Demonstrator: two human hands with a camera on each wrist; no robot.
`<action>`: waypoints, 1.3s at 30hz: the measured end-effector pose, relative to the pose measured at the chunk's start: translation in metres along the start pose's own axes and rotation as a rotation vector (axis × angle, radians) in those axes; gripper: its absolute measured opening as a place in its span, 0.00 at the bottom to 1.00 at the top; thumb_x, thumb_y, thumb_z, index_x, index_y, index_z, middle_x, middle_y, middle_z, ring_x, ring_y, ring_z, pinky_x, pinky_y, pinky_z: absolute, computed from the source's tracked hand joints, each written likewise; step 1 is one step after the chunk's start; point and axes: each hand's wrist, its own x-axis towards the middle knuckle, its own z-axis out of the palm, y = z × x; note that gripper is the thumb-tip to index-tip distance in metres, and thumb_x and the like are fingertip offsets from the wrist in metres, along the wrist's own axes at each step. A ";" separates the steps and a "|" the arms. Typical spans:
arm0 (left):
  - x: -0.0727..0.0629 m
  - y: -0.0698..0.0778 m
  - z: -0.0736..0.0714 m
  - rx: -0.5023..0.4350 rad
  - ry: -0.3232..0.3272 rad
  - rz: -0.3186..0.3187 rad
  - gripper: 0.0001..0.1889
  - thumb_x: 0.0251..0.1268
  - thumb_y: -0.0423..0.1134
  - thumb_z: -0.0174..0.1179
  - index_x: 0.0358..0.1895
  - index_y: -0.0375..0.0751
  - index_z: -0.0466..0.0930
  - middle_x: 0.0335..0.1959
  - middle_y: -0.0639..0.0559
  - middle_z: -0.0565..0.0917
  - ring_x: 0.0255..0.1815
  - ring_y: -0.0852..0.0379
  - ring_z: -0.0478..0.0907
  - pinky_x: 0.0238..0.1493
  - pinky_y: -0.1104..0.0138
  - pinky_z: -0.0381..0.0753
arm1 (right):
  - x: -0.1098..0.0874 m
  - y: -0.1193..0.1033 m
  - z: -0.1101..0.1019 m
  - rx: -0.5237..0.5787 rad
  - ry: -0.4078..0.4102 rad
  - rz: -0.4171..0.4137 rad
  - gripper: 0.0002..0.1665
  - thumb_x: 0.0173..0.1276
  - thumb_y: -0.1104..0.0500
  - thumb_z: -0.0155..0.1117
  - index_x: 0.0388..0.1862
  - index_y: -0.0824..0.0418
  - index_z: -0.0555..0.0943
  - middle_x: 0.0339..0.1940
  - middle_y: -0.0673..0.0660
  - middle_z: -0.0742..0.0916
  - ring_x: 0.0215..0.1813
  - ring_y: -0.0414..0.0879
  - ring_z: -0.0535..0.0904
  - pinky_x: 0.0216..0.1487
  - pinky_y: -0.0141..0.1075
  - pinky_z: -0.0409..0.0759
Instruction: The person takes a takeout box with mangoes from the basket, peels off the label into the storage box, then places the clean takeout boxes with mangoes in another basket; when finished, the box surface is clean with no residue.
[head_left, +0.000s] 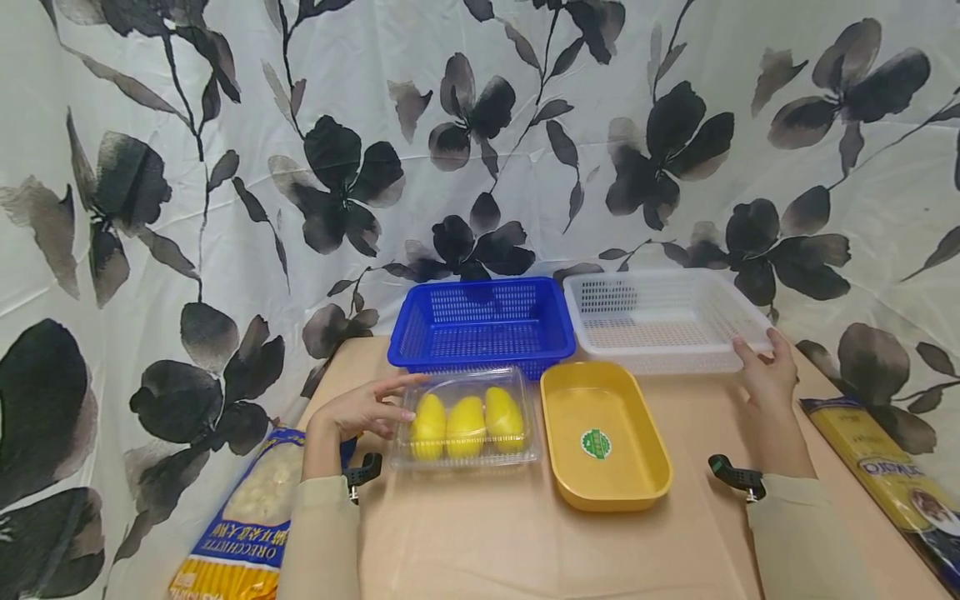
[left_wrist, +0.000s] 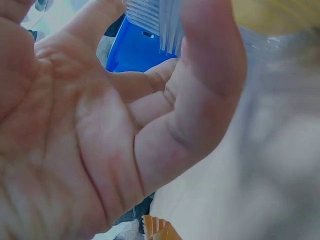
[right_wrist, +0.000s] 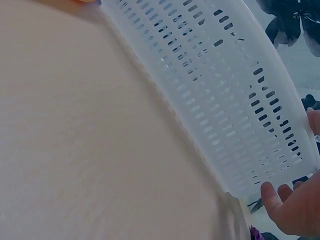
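Observation:
A clear plastic box point(head_left: 465, 460) with three yellow mangoes point(head_left: 466, 426) in it lies left of the yellow tray point(head_left: 604, 481). My left hand point(head_left: 363, 410) grips this box at its left side, thumb toward the front and fingers along the back. In the left wrist view, the ribbed plastic edge point(left_wrist: 170, 25) shows between the bent fingers of the left hand point(left_wrist: 100, 130). On the right, a white perforated basket point(head_left: 660, 360) is held at its right end by my right hand point(head_left: 771, 375). The right wrist view shows its fingers point(right_wrist: 272, 200) at the basket's corner.
A blue perforated basket point(head_left: 480, 287) stands behind the box, next to the white one. An orecchiette pasta bag point(head_left: 247, 517) lies by the left sleeve, and another yellow packet point(head_left: 885, 467) by the right table edge. Floral cloth point(head_left: 480, 192) hangs behind the table.

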 end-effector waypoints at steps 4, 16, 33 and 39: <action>0.000 0.000 0.000 -0.013 -0.008 0.015 0.39 0.64 0.41 0.72 0.78 0.64 0.68 0.86 0.40 0.47 0.68 0.40 0.73 0.53 0.51 0.88 | 0.000 0.001 0.000 0.021 -0.001 0.006 0.49 0.73 0.49 0.69 0.86 0.38 0.55 0.85 0.47 0.60 0.51 0.30 0.67 0.37 0.17 0.74; -0.004 0.000 -0.004 -0.017 -0.097 0.114 0.42 0.63 0.33 0.71 0.80 0.59 0.66 0.81 0.41 0.58 0.36 0.55 0.80 0.36 0.64 0.86 | 0.003 0.002 -0.002 -0.024 0.014 0.029 0.49 0.73 0.46 0.69 0.85 0.34 0.54 0.87 0.46 0.56 0.57 0.33 0.66 0.34 0.16 0.74; -0.010 0.012 -0.008 -0.159 -0.157 0.351 0.43 0.62 0.34 0.71 0.81 0.48 0.62 0.85 0.44 0.57 0.72 0.45 0.71 0.64 0.54 0.82 | 0.004 0.002 -0.001 -0.006 -0.005 0.044 0.50 0.72 0.44 0.69 0.85 0.33 0.53 0.88 0.45 0.55 0.66 0.36 0.65 0.35 0.16 0.75; -0.005 0.037 0.005 -0.243 -0.143 0.486 0.46 0.61 0.30 0.72 0.82 0.44 0.61 0.84 0.44 0.57 0.72 0.44 0.71 0.57 0.57 0.87 | 0.004 0.000 0.000 -0.015 0.003 0.058 0.49 0.73 0.43 0.68 0.85 0.31 0.52 0.88 0.44 0.55 0.77 0.41 0.64 0.78 0.40 0.69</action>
